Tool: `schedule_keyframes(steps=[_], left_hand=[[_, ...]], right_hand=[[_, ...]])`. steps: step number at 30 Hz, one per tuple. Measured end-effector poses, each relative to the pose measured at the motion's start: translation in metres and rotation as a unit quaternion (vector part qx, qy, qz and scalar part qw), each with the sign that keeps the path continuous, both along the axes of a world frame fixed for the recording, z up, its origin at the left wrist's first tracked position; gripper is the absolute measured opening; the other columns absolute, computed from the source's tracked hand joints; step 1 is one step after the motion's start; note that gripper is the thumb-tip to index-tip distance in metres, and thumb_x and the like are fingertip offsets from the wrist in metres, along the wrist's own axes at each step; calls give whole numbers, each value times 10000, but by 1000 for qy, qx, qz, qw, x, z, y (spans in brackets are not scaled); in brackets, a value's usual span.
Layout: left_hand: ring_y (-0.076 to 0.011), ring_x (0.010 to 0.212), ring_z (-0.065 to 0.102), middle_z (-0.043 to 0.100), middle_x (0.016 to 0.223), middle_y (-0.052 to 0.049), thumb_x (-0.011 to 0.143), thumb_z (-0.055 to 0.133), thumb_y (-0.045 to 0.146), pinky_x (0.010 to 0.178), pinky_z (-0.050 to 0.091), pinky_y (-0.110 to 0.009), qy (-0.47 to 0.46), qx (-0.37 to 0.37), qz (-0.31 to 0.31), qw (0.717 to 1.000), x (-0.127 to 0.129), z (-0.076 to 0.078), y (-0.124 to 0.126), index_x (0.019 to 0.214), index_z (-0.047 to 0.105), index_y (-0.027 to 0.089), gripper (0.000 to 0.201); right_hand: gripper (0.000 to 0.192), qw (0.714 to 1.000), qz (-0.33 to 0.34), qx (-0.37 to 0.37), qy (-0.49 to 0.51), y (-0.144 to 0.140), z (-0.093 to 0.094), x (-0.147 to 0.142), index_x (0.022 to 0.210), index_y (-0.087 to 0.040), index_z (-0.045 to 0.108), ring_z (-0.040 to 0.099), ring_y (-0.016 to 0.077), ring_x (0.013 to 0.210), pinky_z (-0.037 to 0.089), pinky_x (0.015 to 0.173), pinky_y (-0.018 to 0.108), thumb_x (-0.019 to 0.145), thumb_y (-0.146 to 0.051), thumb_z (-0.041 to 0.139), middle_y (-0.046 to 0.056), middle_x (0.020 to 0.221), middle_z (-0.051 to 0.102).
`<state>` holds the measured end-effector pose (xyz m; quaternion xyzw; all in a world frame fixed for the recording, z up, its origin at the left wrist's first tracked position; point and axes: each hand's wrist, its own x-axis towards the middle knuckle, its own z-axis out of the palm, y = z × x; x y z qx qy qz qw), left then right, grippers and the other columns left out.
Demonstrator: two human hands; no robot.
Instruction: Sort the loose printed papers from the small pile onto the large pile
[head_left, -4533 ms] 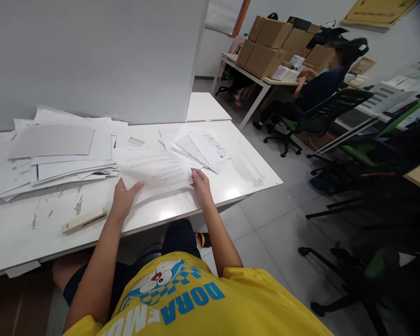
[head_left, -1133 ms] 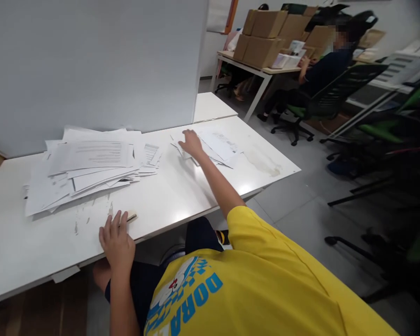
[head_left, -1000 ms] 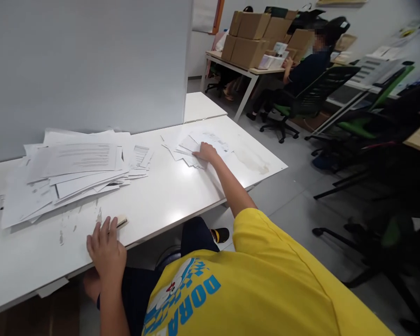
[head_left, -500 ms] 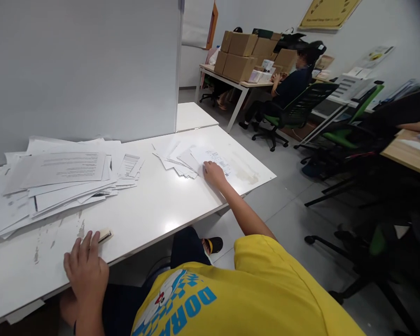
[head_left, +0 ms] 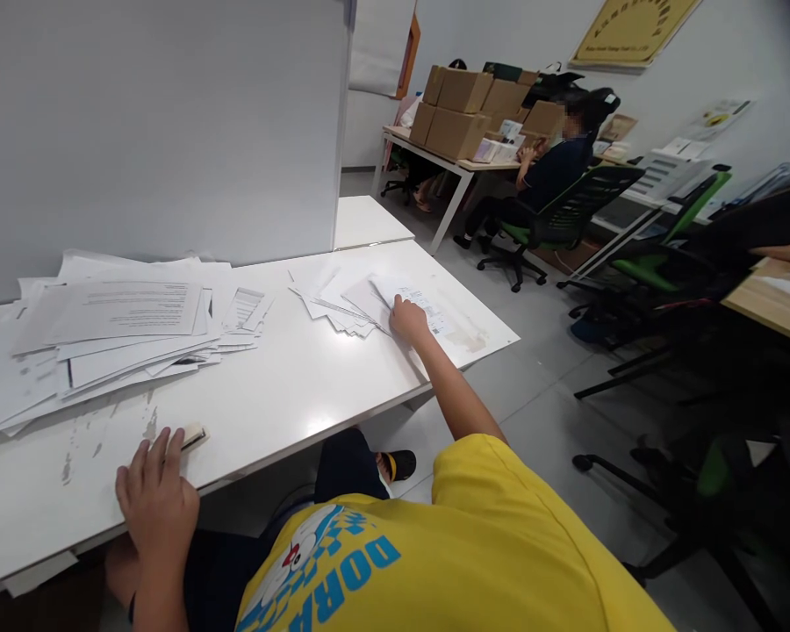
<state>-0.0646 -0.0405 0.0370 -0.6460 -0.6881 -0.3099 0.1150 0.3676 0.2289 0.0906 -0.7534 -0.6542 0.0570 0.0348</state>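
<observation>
Earlier we held a printed sheet flat in front of us with both hands; that sheet ended up on top of the big pile (head_left: pixel 115 338). Our left hand (head_left: pixel 158 505) dropped back to the table's (head_left: pixel 290 386) near edge and settled over the beige stapler (head_left: pixel 193 434). Our right hand (head_left: pixel 408 320) stretched out to the small stack (head_left: pixel 352 294), first at its far side, then slid toward its near right corner, onto the slip (head_left: pixel 425 303) with print.
</observation>
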Motion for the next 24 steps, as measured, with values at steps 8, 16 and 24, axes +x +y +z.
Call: schedule_keyframes(steps=[8, 16, 24], left_hand=[[-356, 1529, 216, 410, 1579, -118, 884, 467, 113, 1232, 157, -632, 24, 18, -8, 1000, -9, -9, -4, 1565, 303, 310, 728], [-286, 1439, 431, 433, 1562, -150, 955, 500, 453, 1151, 412, -445, -307, 49, -138, 940, 86, 28, 32, 1554, 308, 261, 658], [-279, 921, 717, 752, 925, -146, 695, 742, 585, 893, 597, -411, -496, 100, 30, 862, 104, 40, 60, 940, 709, 111, 535]], right_hand=[[472, 979, 21, 161, 124, -30, 35, 0, 1390, -144, 474, 644, 272, 888, 465, 801, 368, 941, -177, 331, 153, 994, 693], [376, 626, -110, 295, 713, -119, 25, -121, 1144, -260, 476, 597, 201, 903, 511, 791, 335, 819, -448, 472, 57, 955, 597], [232, 498, -112, 75, 857, -166, -27, -201, 858, -269, 434, 619, 183, 841, 526, 871, 367, 685, -352, 564, 10, 850, 588]])
